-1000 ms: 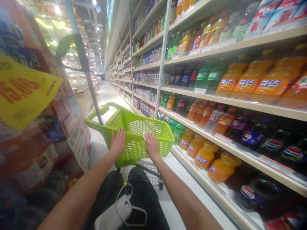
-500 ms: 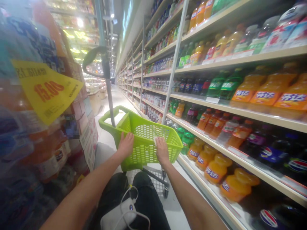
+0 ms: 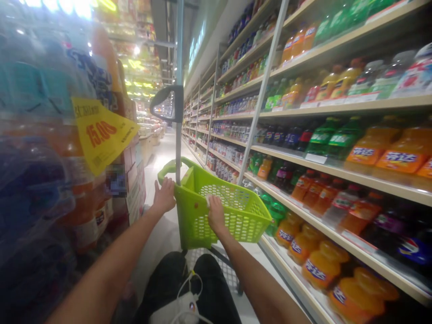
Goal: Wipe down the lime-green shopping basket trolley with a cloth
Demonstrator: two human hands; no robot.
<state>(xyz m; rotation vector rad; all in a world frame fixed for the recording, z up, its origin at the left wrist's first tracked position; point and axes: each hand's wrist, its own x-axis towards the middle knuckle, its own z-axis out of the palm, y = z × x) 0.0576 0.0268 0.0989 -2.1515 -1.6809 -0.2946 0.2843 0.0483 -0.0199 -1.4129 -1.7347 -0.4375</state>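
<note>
A bright green shopping basket trolley (image 3: 199, 225) with perforated sides stands just in front of my knees. A tall grey pull handle (image 3: 178, 153) rises from its left end. My left hand (image 3: 165, 195) is at the basket's left corner, just below the loop of its rim, with its fingers somewhat apart and nothing seen in them. Over the near rim, my right hand (image 3: 216, 213) is closed on a small white tissue (image 3: 208, 200), pressed near the basket's edge. Most of the tissue is hidden by the fingers.
On the right run shelves (image 3: 354, 162) of soft drink bottles, close to the basket. Stacked bottle packs with a yellow price sign (image 3: 101, 135) stand on the left. A white power bank (image 3: 177, 308) with cables lies on my lap. The aisle floor (image 3: 165, 150) stretches ahead.
My left hand has moved left along the near rim to the corner by the pull handle. My right hand has shifted left along the rim with the tissue. The view has turned slightly left.
</note>
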